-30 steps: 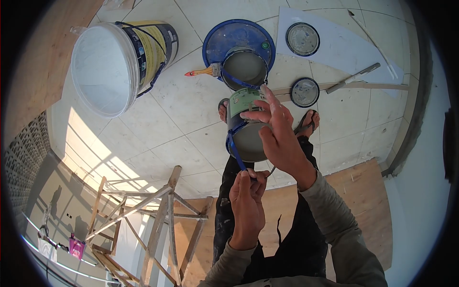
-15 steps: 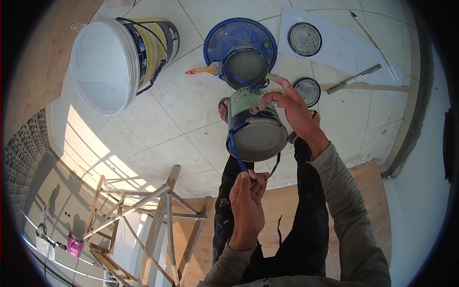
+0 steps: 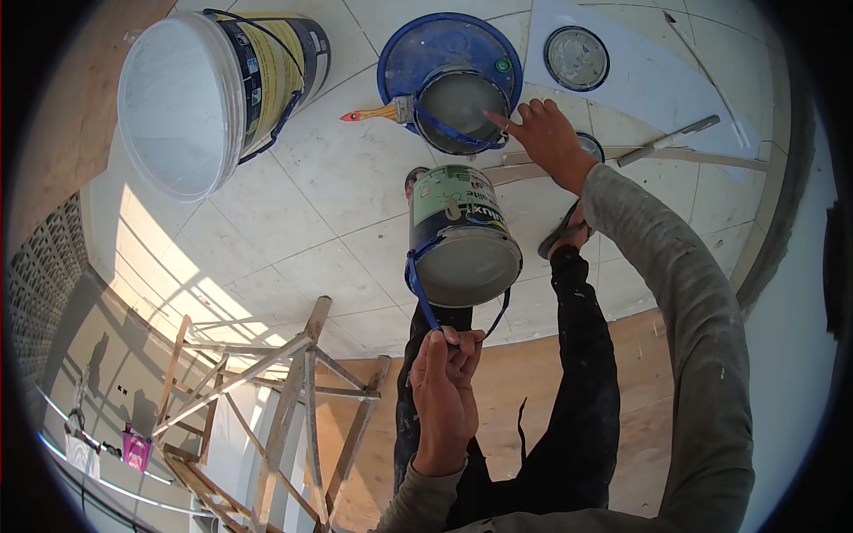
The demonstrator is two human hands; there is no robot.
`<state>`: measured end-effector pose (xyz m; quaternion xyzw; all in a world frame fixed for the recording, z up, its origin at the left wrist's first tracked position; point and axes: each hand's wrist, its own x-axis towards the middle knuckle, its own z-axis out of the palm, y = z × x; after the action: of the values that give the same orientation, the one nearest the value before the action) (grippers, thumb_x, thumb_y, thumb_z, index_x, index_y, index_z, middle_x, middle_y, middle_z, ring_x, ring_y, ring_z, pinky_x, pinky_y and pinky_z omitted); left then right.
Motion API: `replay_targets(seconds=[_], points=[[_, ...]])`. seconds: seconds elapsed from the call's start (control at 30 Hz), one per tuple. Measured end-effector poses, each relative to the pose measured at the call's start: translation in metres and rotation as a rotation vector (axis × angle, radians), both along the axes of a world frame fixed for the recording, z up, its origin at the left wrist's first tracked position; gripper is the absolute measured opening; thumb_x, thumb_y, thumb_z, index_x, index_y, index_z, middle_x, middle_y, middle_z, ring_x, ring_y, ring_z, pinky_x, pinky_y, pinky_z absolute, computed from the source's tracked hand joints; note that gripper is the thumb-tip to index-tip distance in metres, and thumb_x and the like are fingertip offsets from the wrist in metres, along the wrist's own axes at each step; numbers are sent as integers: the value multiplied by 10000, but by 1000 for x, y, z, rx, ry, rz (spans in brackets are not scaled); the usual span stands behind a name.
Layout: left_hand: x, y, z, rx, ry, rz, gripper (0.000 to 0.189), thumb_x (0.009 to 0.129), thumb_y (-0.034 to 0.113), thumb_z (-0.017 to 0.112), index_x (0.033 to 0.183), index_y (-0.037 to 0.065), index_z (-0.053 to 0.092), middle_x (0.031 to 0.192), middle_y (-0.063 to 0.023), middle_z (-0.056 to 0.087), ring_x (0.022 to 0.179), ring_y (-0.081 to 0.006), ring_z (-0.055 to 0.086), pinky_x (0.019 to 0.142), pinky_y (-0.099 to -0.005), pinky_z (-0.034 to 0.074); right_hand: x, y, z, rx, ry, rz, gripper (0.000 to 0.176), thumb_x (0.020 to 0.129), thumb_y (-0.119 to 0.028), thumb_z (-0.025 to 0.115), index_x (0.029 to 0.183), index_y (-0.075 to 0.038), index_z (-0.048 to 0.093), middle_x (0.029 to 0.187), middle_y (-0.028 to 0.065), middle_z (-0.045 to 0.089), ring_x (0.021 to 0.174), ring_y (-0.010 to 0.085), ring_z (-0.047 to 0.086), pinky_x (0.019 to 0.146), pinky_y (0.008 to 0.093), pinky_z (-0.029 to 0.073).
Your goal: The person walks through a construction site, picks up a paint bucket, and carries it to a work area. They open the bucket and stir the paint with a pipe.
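My left hand (image 3: 446, 395) is closed around the blue bail handle (image 3: 421, 298) of a green and black paint can (image 3: 455, 197). This can hangs tilted in front of my legs, its grey inside facing me. My right hand (image 3: 553, 138) reaches forward to a second paint can (image 3: 458, 70), index finger stretched out over its opening near the rim. That can holds greyish paint and stands on a round blue lid (image 3: 404, 55). A paintbrush (image 3: 384, 112) with an orange-red handle rests by its left side.
A large white-mouthed bucket (image 3: 173, 107) lies at upper left. Two round can lids, one (image 3: 576, 59) on a white sheet (image 3: 635, 75), are at right near a scraper-like tool (image 3: 668, 140). A wooden trestle (image 3: 306, 382) stands at lower left.
My right hand has left the side of the hanging can and moved forward to the second can's rim. The hanging can and my left hand have shifted slightly left.
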<state>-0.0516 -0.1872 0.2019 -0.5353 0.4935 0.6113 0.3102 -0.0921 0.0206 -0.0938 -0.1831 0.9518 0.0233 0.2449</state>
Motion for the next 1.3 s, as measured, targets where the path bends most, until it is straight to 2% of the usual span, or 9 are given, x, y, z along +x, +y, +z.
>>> replay_targets(seconds=[0.27,0.37,0.43,0.53,0.77,0.87,1.07,1.2,1.3], points=[[7,-10,-2,-32,-6,60,200,1008,252,398,915,96,482,860,-31,542,1012,-187,585,934,-349,449,8,33,33,134,64,156,603,871,-159,543,1441,-205,352,1048,19,523,1030,169,458,911,324,341],[6,-13,-3,-25,-11,102,199,1009,252,395,920,95,481,860,-32,540,1006,-188,585,939,-351,444,2,38,49,36,28,103,635,860,-140,553,1449,-202,325,1216,53,514,1132,208,454,969,360,341],[8,-12,-2,-33,-16,94,197,1008,247,391,925,91,479,865,-33,535,1002,-192,583,945,-354,442,-2,31,57,-50,10,91,690,872,-122,548,1478,-219,235,1408,68,418,1288,254,376,1038,407,326],[9,-13,-4,-43,-1,115,197,1009,242,381,929,90,477,870,-32,529,1002,-194,581,946,-355,440,-4,21,27,-203,75,134,749,884,-102,541,1497,-247,137,1498,38,315,1380,275,272,1089,446,290],[9,-15,-3,-11,2,146,212,1013,240,359,928,84,473,868,-36,526,1004,-205,579,987,-384,431,16,47,18,-1,180,335,722,915,-147,500,1506,-255,98,1487,24,334,1407,274,227,1116,467,242],[10,-14,-4,4,23,154,207,1012,237,363,932,81,472,869,-40,527,1005,-207,579,1004,-397,427,22,54,35,103,-39,173,707,913,-138,487,1505,-244,116,1477,37,354,1404,287,232,1113,470,238],[10,-12,-1,-13,12,170,189,1009,226,372,937,83,472,851,-37,538,997,-209,587,991,-400,438,27,-15,47,-407,-25,-166,691,874,-79,500,1488,-205,210,1495,104,308,1374,309,281,1042,503,309],[12,-13,14,-22,14,160,175,1007,205,367,938,84,473,838,-36,541,985,-213,596,985,-402,446,51,-44,40,-261,25,-166,601,882,-111,508,1449,-168,319,1522,74,246,1367,299,285,1043,467,319],[14,-6,31,-32,3,99,167,1004,192,368,941,83,476,831,-35,541,978,-215,603,986,-407,449,84,-46,17,-145,152,-109,448,899,-208,520,1341,-145,492,1529,22,225,1383,266,245,1040,428,336]])
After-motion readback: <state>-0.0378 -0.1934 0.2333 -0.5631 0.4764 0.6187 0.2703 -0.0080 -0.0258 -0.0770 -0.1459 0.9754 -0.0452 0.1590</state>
